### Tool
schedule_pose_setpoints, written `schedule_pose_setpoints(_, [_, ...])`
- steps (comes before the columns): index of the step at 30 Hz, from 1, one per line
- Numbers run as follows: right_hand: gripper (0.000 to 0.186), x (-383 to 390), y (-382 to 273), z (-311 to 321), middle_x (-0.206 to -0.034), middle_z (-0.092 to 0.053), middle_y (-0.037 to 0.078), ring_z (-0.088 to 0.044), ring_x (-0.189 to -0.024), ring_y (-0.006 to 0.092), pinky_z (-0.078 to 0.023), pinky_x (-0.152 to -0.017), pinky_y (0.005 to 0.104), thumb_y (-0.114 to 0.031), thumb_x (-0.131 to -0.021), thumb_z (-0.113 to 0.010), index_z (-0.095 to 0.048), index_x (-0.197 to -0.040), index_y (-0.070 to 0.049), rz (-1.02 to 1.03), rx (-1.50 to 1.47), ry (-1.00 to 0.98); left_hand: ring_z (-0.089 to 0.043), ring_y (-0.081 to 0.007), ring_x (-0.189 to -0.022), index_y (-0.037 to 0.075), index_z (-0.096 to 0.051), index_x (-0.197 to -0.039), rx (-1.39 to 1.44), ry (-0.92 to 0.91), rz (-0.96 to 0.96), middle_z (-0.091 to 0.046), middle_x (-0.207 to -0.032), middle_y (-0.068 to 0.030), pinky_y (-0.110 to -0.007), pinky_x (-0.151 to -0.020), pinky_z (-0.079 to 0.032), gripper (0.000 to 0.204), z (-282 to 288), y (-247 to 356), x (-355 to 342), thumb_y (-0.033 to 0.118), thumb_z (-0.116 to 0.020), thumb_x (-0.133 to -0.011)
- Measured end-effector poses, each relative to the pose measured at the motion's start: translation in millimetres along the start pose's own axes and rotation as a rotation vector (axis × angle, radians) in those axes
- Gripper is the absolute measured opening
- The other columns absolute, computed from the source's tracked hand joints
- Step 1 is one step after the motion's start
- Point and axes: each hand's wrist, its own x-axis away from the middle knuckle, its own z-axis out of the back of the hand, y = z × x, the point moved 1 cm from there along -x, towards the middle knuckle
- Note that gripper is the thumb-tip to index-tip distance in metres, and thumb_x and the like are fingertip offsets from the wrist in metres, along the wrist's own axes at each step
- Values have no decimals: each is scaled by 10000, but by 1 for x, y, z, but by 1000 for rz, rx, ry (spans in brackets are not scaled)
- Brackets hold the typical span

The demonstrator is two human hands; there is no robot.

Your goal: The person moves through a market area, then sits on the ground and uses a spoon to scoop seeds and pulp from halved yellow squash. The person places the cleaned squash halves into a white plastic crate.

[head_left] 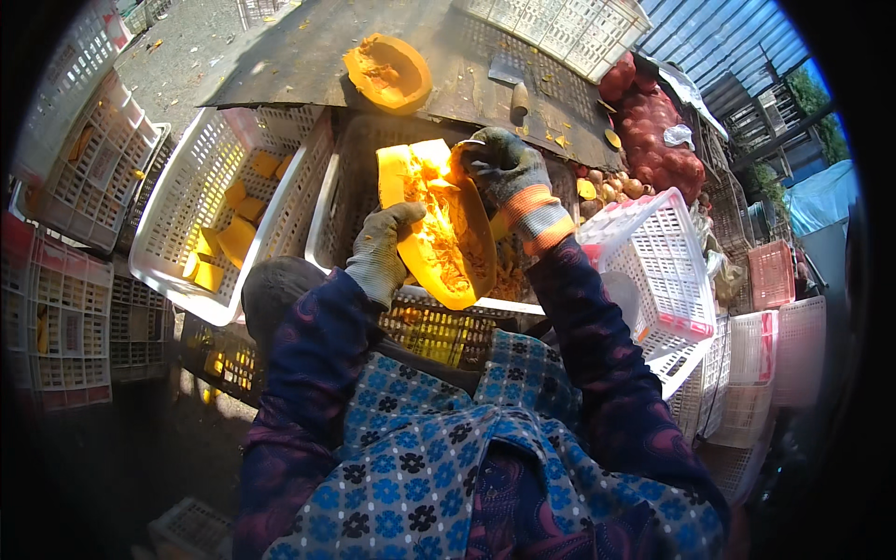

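Observation:
A pumpkin half [422, 259] is tilted up over a crate in front of me, its stringy orange inside facing me. My left hand [382, 245], in a grey work glove, is closed on its left edge with the thumb over the rim. At the upper right edge, my right hand [509, 166] is closed in a dark glove with an orange-striped cuff. A thin pale edge shows at its fingertips against the flesh; what it belongs to is hidden. Another pumpkin half [409, 78] rests cut side up on the board [308, 61] beyond.
A cleaver [509, 70] with a wooden handle lies on the board. To the left stands a white crate [191, 154] holding pumpkin pieces [237, 241]. On the right are an upturned white crate [653, 247], red net sacks [658, 140] and loose onions [613, 189]. Stacked crates [70, 308] line the left side.

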Motion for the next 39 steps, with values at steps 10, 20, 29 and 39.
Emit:
schedule_pose_setpoints(10, [192, 96, 5, -19, -907, -673, 89, -624, -799, 144, -504, -721, 272, -134, -852, -692, -631, -1026, -83, -66, 221, 24, -657, -209, -809, -18, -576, -1093, -231, 225, -14, -652, -972, -110, -316, -754, -549, 325, 26, -62, 81, 55, -650, -786])
schedule_pose_setpoints(20, [291, 91, 53, -55, -1093, -660, 117, -648, -981, 272, -516, -824, 322, -134, -843, -688, -614, -1123, -108, -234, 467, -168, -649, -291, -892, -24, -493, -1228, -450, 594, -38, -633, -1058, -163, -375, -835, -536, 510, 17, -82, 65, -144, -569, -738])
schedule_pose_setpoints(29, [256, 82, 56, -72, -1013, -638, 109, -621, -951, 301, -516, -814, 325, -72, -820, -683, -643, -1072, -97, -82, 711, -280, -620, -248, -997, 20, -331, -1387, -660, 638, 51, -577, -1172, -146, -316, -895, -506, 802, 17, -82, 58, -159, -632, -665])
schedule_pose_setpoints(39, [258, 123, 50, -58, -1103, -645, 142, -616, -1022, 321, -517, -855, 347, -100, -850, -662, -654, -1107, -80, -331, 392, -382, -630, -237, -955, 6, -406, -1327, -491, 582, 54, -604, -1111, -135, -312, -856, -522, 701, 31, -80, 62, -167, -617, -681])
